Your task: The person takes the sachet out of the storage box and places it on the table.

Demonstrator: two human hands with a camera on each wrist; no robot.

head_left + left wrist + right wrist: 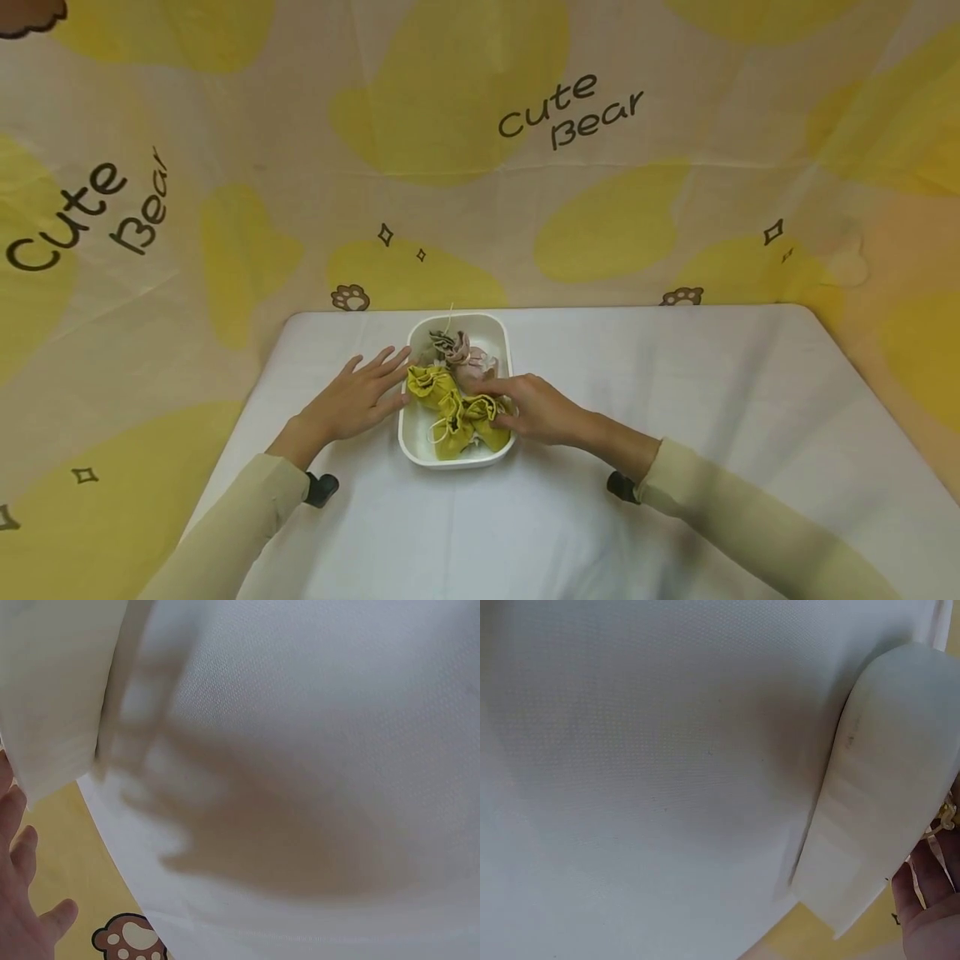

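A white tray (pixel 455 463) holds several small cloth drawstring pouches. My right hand (pixel 543 408) reaches over the tray's right rim, thumb and fingers around the gathered top of a yellow-green pouch (pixel 491 429). Two more yellow-green pouches lie beside it, one at the upper left (pixel 431 382) and one at the front (pixel 452 437). Behind them are a pink pouch (pixel 472 364) and a grey-green pouch (pixel 442 342). My left hand (pixel 358 398) is spread flat with fingertips at the left rim. In the right wrist view, the tray wall (pixel 877 772) partly hides my right fingers.
A white-covered table (pixel 675 400) carries the tray near its far edge. A yellow-patterned cloth backdrop (pixel 450 100) with lettering rises behind and to the sides. A dark wrist device (pixel 322 490) sits at the left cuff, another (pixel 622 487) at the right.
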